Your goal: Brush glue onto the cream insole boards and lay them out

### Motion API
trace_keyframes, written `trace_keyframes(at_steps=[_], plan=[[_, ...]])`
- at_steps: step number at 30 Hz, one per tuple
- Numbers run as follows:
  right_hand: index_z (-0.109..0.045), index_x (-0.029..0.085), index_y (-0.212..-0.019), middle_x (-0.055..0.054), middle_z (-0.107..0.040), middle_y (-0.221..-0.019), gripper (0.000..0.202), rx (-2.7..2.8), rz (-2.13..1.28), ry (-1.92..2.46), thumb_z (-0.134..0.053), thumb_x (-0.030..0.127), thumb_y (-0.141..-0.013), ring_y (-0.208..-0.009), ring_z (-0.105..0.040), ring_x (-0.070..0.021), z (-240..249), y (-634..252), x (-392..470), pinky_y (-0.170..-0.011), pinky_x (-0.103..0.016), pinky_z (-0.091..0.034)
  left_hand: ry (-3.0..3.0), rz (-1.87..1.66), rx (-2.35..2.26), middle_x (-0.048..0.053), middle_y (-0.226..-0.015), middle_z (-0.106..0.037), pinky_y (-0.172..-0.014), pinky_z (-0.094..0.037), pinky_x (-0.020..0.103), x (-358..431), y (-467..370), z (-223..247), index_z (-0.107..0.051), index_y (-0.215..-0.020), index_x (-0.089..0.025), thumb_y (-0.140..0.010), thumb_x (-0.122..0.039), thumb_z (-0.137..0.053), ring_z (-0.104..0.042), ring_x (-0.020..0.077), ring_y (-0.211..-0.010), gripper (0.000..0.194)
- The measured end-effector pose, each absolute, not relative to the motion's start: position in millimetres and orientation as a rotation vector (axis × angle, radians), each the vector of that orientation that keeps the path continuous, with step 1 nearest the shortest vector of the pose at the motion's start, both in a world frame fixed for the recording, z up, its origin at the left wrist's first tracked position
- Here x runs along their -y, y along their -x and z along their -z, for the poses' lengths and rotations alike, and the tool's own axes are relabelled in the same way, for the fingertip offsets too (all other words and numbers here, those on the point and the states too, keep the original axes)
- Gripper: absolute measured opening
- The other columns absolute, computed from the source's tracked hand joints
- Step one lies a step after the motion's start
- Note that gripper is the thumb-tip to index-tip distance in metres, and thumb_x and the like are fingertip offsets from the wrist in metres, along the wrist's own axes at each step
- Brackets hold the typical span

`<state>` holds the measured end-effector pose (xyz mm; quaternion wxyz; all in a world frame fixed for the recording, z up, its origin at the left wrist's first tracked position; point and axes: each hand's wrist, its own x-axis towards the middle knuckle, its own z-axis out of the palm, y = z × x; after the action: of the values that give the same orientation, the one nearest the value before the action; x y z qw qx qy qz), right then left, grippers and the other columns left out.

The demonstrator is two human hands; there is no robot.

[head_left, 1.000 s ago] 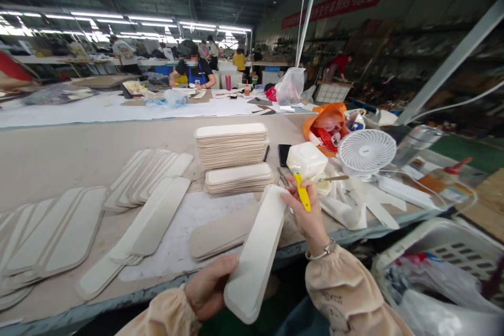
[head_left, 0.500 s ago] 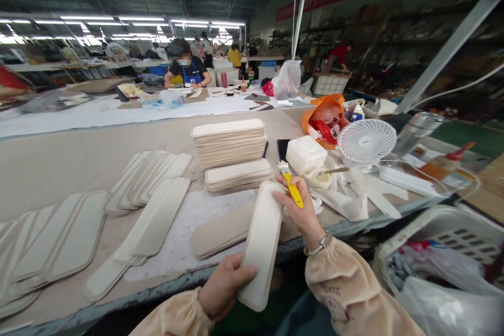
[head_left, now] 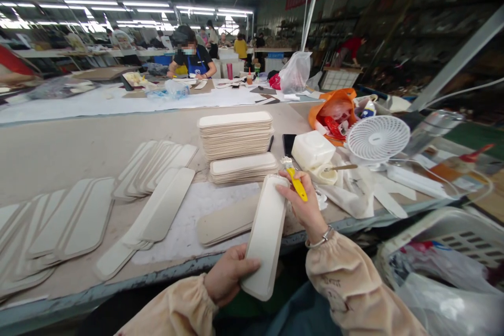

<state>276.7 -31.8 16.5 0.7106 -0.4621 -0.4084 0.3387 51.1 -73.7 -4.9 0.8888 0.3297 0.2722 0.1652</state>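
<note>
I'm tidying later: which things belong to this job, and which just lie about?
Seemingly the job's:
long white round-cornered panel, held in left hand and right hand
yellow-handled brush, also in right hand
stacked pale round-cornered panels

Seemingly just lying about:
round white plastic fan
orange bag
flat black rectangular object
</note>
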Motion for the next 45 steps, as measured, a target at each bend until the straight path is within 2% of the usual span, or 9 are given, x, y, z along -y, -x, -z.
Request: trace_keyframes(at_steps=[5,11,18,30,34,39,45], plan=[[-0.037,0.027,-0.094,-0.003,-0.064,-0.114,0.048,0.885,-0.756,1.042,-0.077,0.029,-0.068,-0.103,-0.062,-0.0196,-15.4,-276.0,30.5,-0.086,-0.036,-0.051,-0.524,-0.389,-0.548,0.016,-0.096,-0.073,-0.077,-0.052,0.033,70.5,-48.8,2.5,-0.071,-0.103,-0.009,-0.079,-0.036,-0.066,-0.069,0.0249,-0.085,0.036],[-0.038,0.028,-0.093,0.001,-0.066,-0.109,0.052,0.874,-0.761,0.994,-0.081,0.026,-0.064,-0.103,-0.062,-0.0179,-8.6,-279.7,26.6,-0.088,-0.034,-0.050,-0.610,-0.277,-0.502,0.014,-0.095,-0.073,-0.072,-0.053,0.029,69.9,-47.8,4.3,-0.068,-0.107,-0.009,-0.065,-0.022,-0.078,-0.069,0.0218,-0.078,0.045],[-0.038,0.028,-0.091,0.003,-0.067,-0.104,0.054,0.887,-0.744,0.981,-0.083,0.025,-0.062,-0.106,-0.062,-0.0182,-5.5,-280.6,24.6,-0.089,-0.034,-0.051,-0.636,-0.252,-0.505,0.012,-0.096,-0.073,-0.074,-0.052,0.029,71.8,-49.9,4.7,-0.068,-0.106,-0.011,-0.064,-0.022,-0.081,-0.069,0.0204,-0.078,0.046],[-0.040,0.028,-0.094,0.000,-0.066,-0.109,0.050,0.881,-0.763,0.987,-0.080,0.023,-0.065,-0.106,-0.062,-0.0193,-6.8,-280.0,28.8,-0.090,-0.037,-0.050,-0.663,-0.283,-0.495,0.010,-0.098,-0.072,-0.075,-0.051,0.029,73.2,-50.2,7.7,-0.066,-0.112,-0.013,-0.060,-0.019,-0.083,-0.067,0.0201,-0.081,0.055],[-0.040,0.028,-0.094,-0.001,-0.065,-0.111,0.048,0.874,-0.766,0.985,-0.079,0.023,-0.066,-0.105,-0.062,-0.0193,-10.6,-277.9,31.3,-0.091,-0.037,-0.049,-0.638,-0.307,-0.465,0.012,-0.096,-0.072,-0.072,-0.050,0.027,71.8,-49.0,5.6,-0.067,-0.111,-0.012,-0.067,-0.027,-0.078,-0.066,0.0184,-0.077,0.048],[-0.040,0.027,-0.094,-0.002,-0.064,-0.114,0.045,0.879,-0.785,1.000,-0.078,0.024,-0.069,-0.106,-0.062,-0.0198,-14.5,-273.7,36.0,-0.093,-0.040,-0.047,-0.615,-0.353,-0.484,0.015,-0.097,-0.071,-0.074,-0.049,0.027,73.4,-49.2,5.8,-0.068,-0.110,-0.010,-0.078,-0.034,-0.068,-0.066,0.0196,-0.082,0.040],[-0.039,0.028,-0.093,-0.002,-0.065,-0.114,0.046,0.875,-0.770,1.020,-0.078,0.026,-0.068,-0.106,-0.062,-0.0211,-13.7,-272.8,34.9,-0.095,-0.042,-0.047,-0.651,-0.338,-0.544,0.012,-0.086,-0.073,-0.069,-0.049,0.025,71.0,-51.9,8.8,-0.072,-0.101,-0.010,-0.071,-0.034,-0.076,-0.065,0.0161,-0.072,0.039]])
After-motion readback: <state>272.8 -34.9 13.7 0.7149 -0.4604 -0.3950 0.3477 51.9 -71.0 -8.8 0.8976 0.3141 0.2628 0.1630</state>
